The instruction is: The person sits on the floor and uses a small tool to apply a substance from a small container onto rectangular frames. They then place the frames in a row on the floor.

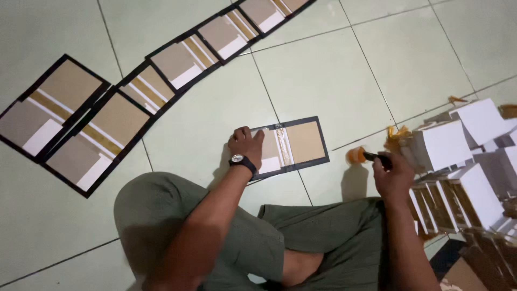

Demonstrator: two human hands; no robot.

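My left hand point(246, 144), with a wristwatch, presses flat on the left end of a black-edged cover board point(304, 142) lying on the floor tiles in front of my knees. The board shows brown and grey card panels and a white strip. My right hand point(391, 171) holds a dark brush handle point(377, 157) whose tip is at a small orange pot point(355, 156) just right of the board.
A curved row of similar black-edged boards point(81, 121) runs from the left to the top centre point(237, 29). Stacks of white paper blocks point(458, 161) stand at the right. My folded legs in green trousers point(242, 237) fill the bottom.
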